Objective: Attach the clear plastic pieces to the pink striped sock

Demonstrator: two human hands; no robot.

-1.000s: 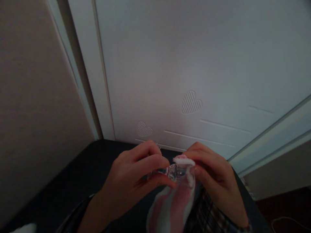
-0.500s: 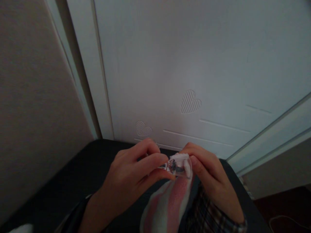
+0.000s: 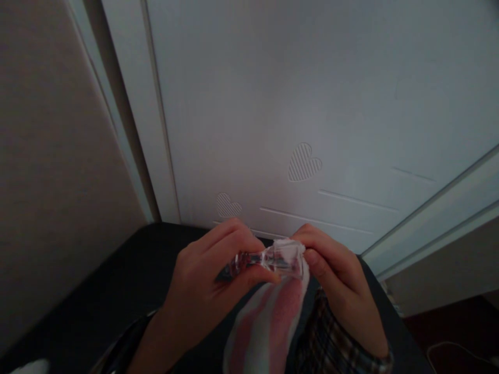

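Between thumb and fingers, my left hand (image 3: 202, 280) grips a small clear stemmed glass (image 3: 284, 261) by its stem. The glass lies on its side with its bowl pointing right. My right hand (image 3: 343, 283) is closed on a pink and white striped cloth (image 3: 268, 324) at the rim of the bowl. Some of the cloth shows behind and through the glass, and the rest hangs down toward the bottom edge. The right fingertips are partly hidden behind the cloth and rim.
Under the hands is a dark tabletop (image 3: 128, 270). A white door-like panel (image 3: 249, 104) with embossed hearts stands right behind it, and a greyish wall (image 3: 50, 156) rises at left. A pale cable (image 3: 456, 345) lies on the dark floor at lower right.
My left hand has turned the glass, and more of its stem shows between my thumb and fingers. My right hand stays at the rim with the cloth, having shifted only slightly.
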